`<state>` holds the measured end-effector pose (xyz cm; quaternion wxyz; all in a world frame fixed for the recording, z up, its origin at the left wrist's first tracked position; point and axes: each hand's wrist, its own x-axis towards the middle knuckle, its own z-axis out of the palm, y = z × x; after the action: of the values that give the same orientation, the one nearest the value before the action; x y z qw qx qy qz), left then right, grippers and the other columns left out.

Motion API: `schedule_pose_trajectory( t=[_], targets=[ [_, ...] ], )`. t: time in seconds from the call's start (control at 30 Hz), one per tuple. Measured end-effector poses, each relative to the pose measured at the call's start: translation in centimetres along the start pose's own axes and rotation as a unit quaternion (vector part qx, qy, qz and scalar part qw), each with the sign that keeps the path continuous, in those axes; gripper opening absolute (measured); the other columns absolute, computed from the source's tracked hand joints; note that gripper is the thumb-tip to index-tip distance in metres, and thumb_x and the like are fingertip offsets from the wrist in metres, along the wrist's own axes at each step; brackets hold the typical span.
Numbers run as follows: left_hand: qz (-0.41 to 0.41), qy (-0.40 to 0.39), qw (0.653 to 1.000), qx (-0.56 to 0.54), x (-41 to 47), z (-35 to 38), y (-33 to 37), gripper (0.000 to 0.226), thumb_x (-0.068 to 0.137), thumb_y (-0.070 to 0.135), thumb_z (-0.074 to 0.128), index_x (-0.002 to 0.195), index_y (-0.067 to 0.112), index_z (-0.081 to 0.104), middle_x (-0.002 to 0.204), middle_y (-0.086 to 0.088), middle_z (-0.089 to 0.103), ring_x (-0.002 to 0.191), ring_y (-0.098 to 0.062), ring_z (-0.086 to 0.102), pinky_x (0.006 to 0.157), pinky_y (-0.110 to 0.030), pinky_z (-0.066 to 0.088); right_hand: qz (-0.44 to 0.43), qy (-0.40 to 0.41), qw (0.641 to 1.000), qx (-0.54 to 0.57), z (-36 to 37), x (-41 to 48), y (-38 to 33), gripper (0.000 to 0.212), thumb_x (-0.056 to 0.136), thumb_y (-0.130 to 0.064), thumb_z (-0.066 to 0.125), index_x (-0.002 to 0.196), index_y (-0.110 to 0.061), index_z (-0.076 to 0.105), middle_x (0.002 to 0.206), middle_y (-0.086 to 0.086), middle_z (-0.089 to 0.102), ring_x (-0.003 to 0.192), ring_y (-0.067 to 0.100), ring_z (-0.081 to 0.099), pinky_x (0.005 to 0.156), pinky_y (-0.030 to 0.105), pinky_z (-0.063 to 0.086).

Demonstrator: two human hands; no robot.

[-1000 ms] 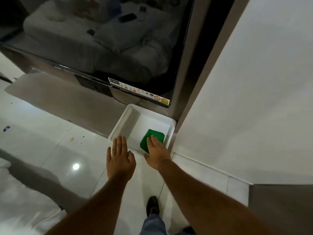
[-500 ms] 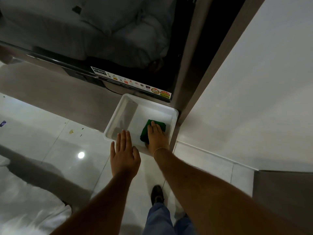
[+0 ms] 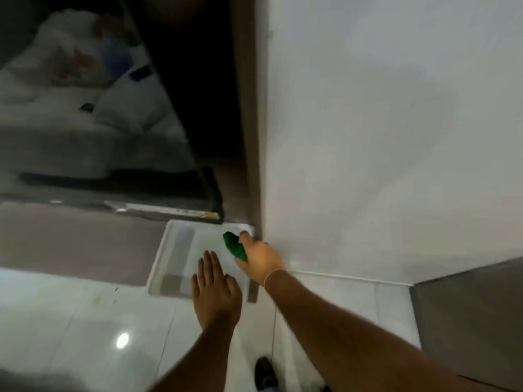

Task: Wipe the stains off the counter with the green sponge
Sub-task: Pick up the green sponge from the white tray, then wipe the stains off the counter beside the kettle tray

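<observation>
While lifted clear of white tray [image 3: 175, 250]: green sponge [image 3: 234, 247], pinched.
Right hand [image 3: 261, 260] fingers clenched around soft, light, bendable sponge; left hand [image 3: 216, 291] flat, released, empty.

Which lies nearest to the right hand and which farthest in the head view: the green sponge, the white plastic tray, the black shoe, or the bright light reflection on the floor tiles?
1. Green sponge: gripped in the right hand.
2. White plastic tray: just beneath and left of it.
3. Black shoe: below, near the bottom edge.
4. Bright light reflection: far lower left on the floor tiles.
</observation>
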<state>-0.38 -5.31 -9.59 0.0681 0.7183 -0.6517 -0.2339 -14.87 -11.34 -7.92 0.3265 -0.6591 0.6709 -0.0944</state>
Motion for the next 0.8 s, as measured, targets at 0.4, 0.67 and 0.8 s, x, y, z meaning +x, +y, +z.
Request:
schedule_pose_trajectory(
  t=[0.4,0.67,0.8],
  targets=[
    [0.408,-0.131,0.899,0.091,-10.7,11.6,27.2,0.077,0.102,0.028,0.045,0.171,0.007,0.016,0.180,-0.012,0.018,0.167,-0.030,0.020,0.136,-0.049,0.019,0.270,0.297,0.901,0.165,-12.6,-26.8,23.5,0.064,0.100,-0.029,0.065,0.161,-0.033,0.045,0.148,0.001,0.068,0.129,0.029,0.068,0.107,0.030,0.052],
    [0.669,-0.199,0.705,0.127,-29.0,23.5,45.8,0.082,0.093,0.032,0.026,0.171,0.009,0.020,0.179,-0.009,0.018,0.167,-0.029,0.021,0.134,-0.053,0.024,0.465,0.535,0.664,0.239,-16.6,-53.2,40.0,0.067,0.098,-0.014,0.075,0.161,-0.018,0.052,0.159,0.004,0.058,0.145,0.024,0.057,0.122,0.026,0.037],
    [0.730,-0.234,0.631,0.122,-37.6,29.1,52.0,0.084,0.092,0.038,0.018,0.172,0.016,0.002,0.181,-0.002,-0.003,0.169,-0.022,-0.001,0.137,-0.048,0.004,0.527,0.611,0.532,0.257,-15.7,-66.2,46.4,0.066,0.098,-0.010,0.075,0.160,-0.014,0.052,0.158,0.009,0.059,0.144,0.029,0.058,0.124,0.038,0.042]
  ],
)
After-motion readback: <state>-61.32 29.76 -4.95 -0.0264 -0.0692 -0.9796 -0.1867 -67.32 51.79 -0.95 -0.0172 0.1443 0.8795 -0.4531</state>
